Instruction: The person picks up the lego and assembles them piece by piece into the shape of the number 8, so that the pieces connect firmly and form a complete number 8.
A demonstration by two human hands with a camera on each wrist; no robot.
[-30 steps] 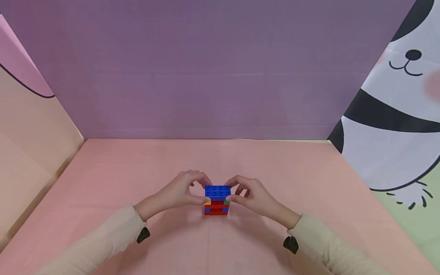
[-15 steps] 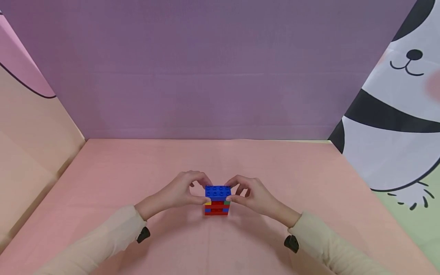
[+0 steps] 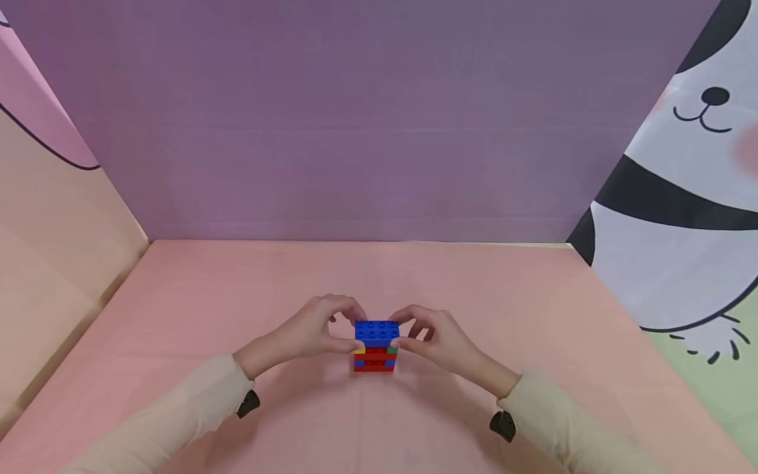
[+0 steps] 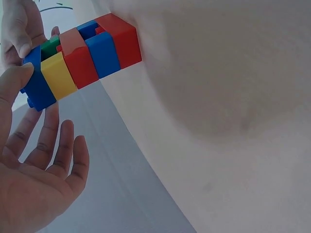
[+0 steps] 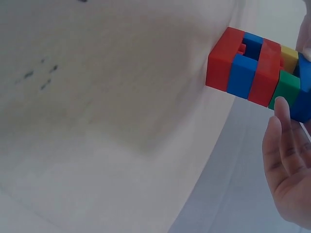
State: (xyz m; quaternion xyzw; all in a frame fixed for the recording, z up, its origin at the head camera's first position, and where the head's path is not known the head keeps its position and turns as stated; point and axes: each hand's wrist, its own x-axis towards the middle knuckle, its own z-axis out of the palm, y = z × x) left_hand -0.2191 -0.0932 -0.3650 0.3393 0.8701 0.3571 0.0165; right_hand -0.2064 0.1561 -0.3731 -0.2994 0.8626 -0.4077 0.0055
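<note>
A tower of building blocks stands on the pink tabletop, topped by a wide blue brick (image 3: 377, 332) with studs. My left hand (image 3: 316, 328) pinches this brick's left end, thumb at the near side and forefinger behind. The right hand (image 3: 438, 337) grips the right end in the same way. Under it sit a yellow brick (image 4: 59, 76) on the left and a green brick (image 5: 285, 88) on the right, with a gap between. Below come a red brick (image 4: 80, 57), small blue bricks (image 5: 241, 76) at both ends, and a red brick (image 4: 126, 41) at the base.
The pink tabletop (image 3: 249, 276) spreads around the tower. Behind it rises a purple wall (image 3: 355, 131), with a beige wall (image 3: 53, 250) at left. A panda picture (image 3: 681, 263) covers the right side. Dark bands (image 3: 503, 426) show at both wrists.
</note>
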